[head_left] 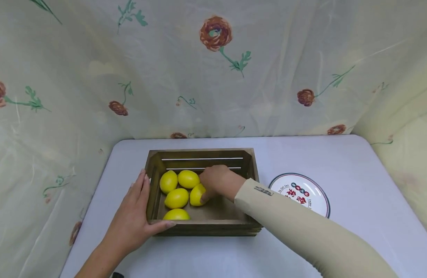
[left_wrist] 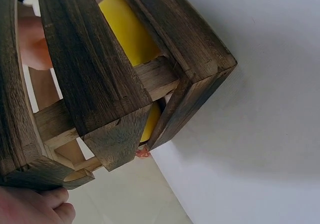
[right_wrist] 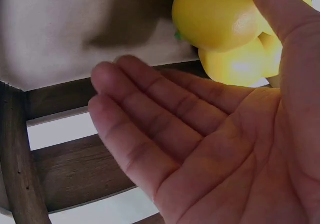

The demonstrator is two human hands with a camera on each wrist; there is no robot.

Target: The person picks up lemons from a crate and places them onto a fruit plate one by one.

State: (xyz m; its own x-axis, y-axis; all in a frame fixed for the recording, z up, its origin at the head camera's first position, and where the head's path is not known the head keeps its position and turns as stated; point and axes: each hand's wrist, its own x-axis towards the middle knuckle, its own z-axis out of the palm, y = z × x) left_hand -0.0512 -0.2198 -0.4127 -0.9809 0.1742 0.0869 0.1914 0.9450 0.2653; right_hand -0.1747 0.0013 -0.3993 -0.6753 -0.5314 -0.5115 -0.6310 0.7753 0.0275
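Note:
Several yellow lemons (head_left: 176,198) lie in the left half of a dark wooden slatted crate (head_left: 203,228). My right hand (head_left: 218,181) reaches down into the crate, its thumb against the rightmost lemon (head_left: 196,195). In the right wrist view its fingers (right_wrist: 145,114) are extended beside the lemons, not wrapped round one. My left hand (head_left: 135,212) rests on the crate's front left corner, fingers straight along the left side and thumb along the front rim. Through the slats in the left wrist view a lemon (left_wrist: 130,31) shows.
A round white plate (head_left: 319,191) with a dark rim and red print lies to the right of the crate, partly behind my right sleeve (head_left: 297,227). Both stand on a white table (head_left: 366,200). Floral curtains (head_left: 165,58) hang behind and at the sides.

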